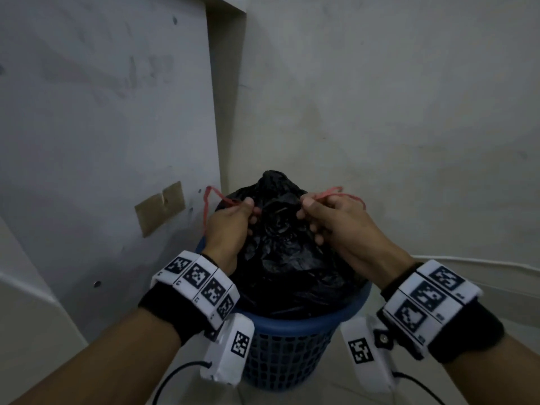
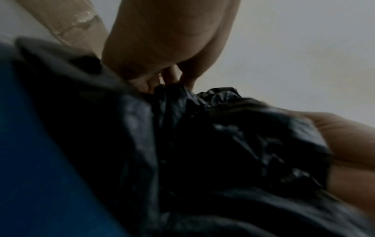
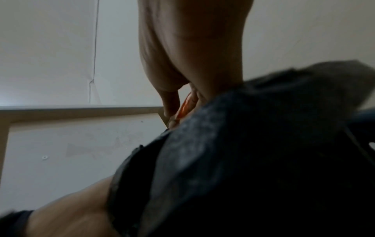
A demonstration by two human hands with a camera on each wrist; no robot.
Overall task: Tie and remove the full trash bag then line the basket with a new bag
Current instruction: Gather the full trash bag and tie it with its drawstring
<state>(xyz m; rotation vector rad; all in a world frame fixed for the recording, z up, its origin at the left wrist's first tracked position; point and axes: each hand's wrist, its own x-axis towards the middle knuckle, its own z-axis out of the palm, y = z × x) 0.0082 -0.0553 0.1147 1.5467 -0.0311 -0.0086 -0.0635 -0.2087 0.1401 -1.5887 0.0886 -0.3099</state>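
A full black trash bag [image 1: 287, 258] bulges out of a blue plastic basket [image 1: 292, 328] on the floor, its gathered neck [image 1: 276, 178] sticking up. Red drawstring loops come out on both sides. My left hand [image 1: 233, 217] pinches the left red drawstring [image 1: 217, 197] between thumb and fingers just left of the neck. On the other side my right hand [image 1: 324, 214] pinches the right red drawstring [image 1: 336, 192]. The right wrist view shows the orange-red string [image 3: 185, 105] between my fingers above the black plastic [image 3: 243, 160]. Black plastic [image 2: 223, 144] fills the blurred left wrist view.
The basket stands in a corner. A white panel [image 1: 102, 127] with a taped brown patch [image 1: 160, 207] is close on the left, and a bare wall [image 1: 380, 97] lies behind. A white cable [image 1: 496, 263] runs along the floor edge at the right.
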